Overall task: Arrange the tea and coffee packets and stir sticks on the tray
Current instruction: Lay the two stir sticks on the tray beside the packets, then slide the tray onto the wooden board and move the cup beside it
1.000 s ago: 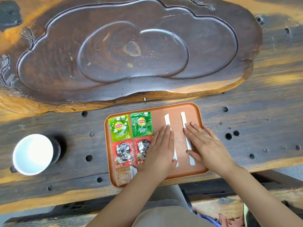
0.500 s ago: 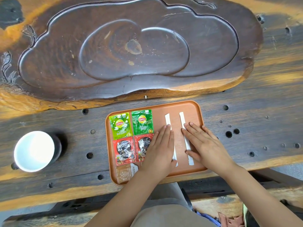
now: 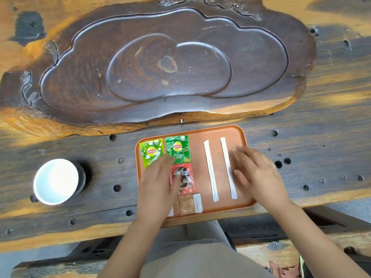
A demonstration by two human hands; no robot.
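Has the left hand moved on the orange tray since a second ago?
Yes. The left hand slid left off the paper-wrapped stir stick, now covering a red coffee packet.

Packets [image 3: 177, 149] left, stir sticks [image 3: 210, 171] right on tray [image 3: 242, 135]; cup [image 3: 56, 181] far left.

Looks like a tea room or tea-service corner: big carved dark-wood tea tray [image 3: 156, 63] fills upper frame, rustic slab tabletop [image 3: 321, 121] with drilled holes, white cup [image 3: 57, 181] at left, serving tray [image 3: 244, 137] holding Lipton and Nescafé sachets.
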